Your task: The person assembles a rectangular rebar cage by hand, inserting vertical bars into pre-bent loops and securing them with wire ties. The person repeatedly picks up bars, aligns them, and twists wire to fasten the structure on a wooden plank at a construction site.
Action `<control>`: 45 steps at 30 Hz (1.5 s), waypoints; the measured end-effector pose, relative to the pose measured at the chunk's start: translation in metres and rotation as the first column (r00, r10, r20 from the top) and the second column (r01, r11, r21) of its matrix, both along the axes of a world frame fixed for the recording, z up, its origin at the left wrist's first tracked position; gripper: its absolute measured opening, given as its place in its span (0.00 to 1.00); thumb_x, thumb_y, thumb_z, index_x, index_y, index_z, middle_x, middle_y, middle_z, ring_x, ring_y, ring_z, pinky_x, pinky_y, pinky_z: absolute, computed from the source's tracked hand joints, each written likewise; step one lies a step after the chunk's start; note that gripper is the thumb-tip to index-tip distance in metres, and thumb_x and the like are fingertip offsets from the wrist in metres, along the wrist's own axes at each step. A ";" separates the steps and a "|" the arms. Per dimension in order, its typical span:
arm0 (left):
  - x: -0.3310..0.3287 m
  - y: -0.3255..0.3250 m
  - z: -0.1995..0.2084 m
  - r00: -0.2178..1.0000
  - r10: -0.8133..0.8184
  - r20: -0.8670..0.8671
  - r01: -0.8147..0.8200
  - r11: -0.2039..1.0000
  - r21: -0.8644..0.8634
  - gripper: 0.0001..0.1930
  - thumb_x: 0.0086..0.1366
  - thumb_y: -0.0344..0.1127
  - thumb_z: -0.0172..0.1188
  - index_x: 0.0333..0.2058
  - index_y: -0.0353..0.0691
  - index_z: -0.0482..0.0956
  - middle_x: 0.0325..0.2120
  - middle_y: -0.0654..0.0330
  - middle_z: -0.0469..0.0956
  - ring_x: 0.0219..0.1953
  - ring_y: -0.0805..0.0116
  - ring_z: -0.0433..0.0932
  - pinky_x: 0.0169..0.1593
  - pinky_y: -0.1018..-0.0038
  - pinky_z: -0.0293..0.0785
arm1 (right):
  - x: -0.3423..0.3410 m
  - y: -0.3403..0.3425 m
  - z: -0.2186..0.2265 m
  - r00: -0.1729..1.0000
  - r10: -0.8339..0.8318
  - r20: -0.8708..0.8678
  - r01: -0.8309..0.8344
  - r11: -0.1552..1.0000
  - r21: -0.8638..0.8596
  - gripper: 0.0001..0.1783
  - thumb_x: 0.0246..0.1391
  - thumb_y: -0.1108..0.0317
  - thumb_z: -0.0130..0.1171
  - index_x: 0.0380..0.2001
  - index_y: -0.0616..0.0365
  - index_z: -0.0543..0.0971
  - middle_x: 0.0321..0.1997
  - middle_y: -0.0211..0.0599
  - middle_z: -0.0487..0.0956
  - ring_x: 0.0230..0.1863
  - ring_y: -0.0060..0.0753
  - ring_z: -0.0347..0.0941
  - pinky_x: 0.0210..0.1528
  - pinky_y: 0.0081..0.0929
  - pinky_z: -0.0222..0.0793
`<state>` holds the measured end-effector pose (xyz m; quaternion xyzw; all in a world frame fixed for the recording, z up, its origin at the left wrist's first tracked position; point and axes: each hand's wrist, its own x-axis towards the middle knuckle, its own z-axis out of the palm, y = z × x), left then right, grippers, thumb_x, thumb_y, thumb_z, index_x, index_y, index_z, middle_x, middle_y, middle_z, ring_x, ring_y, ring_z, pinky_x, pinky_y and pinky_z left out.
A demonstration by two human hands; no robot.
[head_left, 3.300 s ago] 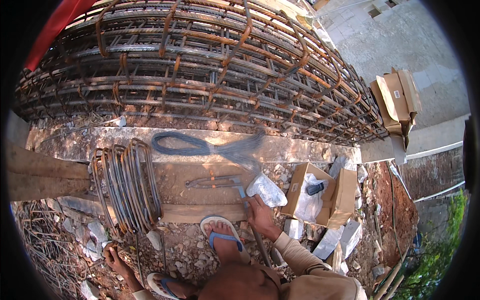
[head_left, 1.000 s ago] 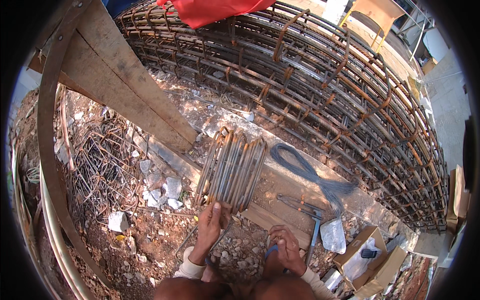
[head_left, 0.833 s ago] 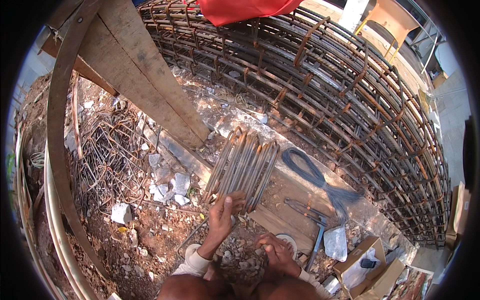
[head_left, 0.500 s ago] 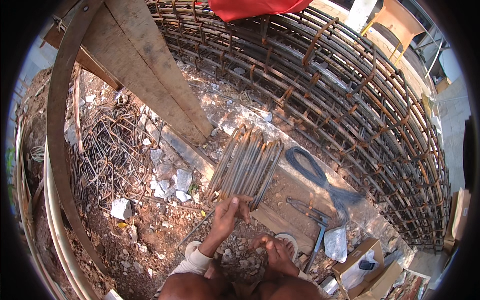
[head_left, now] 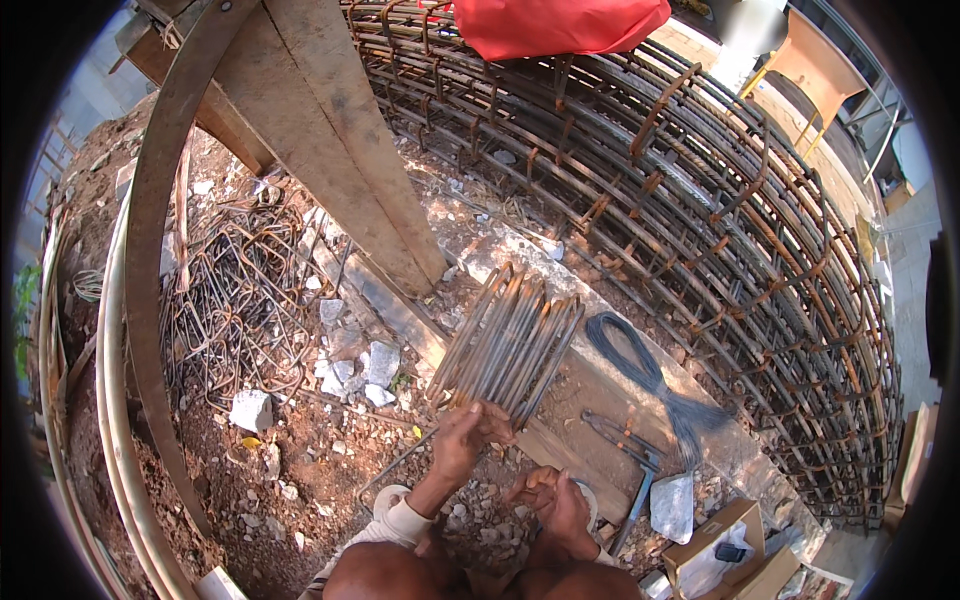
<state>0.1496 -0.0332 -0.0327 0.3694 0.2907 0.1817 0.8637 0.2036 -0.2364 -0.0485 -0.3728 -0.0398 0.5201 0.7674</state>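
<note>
Rebar stirrups point(head_left: 508, 345), left hand point(head_left: 463, 440) touching (near end)

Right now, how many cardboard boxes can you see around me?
2. One open cardboard box sits at the lower right, past the right hand. A second box is only an edge at the far right rim. More may be hidden outside the view.

Left hand point(head_left: 466, 440) now on rebar stirrups point(head_left: 508, 345)
</note>
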 end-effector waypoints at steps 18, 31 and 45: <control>-0.003 -0.001 0.004 0.999 -0.034 -0.039 0.041 0.978 0.204 0.22 0.81 0.47 0.44 0.39 0.34 0.77 0.21 0.63 0.71 0.22 0.76 0.68 0.27 0.77 0.63 | 0.005 0.008 0.001 0.980 0.165 0.109 -0.147 0.976 -0.159 0.26 0.75 0.48 0.41 0.47 0.62 0.74 0.47 0.47 0.79 0.52 0.50 0.80 0.59 0.49 0.75; -0.024 0.063 0.048 0.902 0.413 0.123 -0.422 0.786 0.452 0.20 0.80 0.47 0.46 0.34 0.38 0.73 0.21 0.69 0.64 0.22 0.79 0.60 0.28 0.78 0.58 | 0.039 0.087 0.000 0.901 0.403 0.160 -0.349 0.892 -0.287 0.15 0.74 0.60 0.49 0.44 0.63 0.75 0.47 0.49 0.81 0.51 0.45 0.81 0.56 0.46 0.77; -0.054 0.109 0.054 0.657 0.703 0.271 -0.608 0.707 -0.361 0.14 0.81 0.46 0.44 0.37 0.46 0.70 0.18 0.71 0.57 0.17 0.78 0.56 0.20 0.79 0.57 | 0.035 0.104 0.008 0.814 0.525 0.250 -0.424 0.830 -0.362 0.13 0.73 0.62 0.51 0.45 0.63 0.75 0.48 0.50 0.82 0.51 0.45 0.81 0.55 0.45 0.78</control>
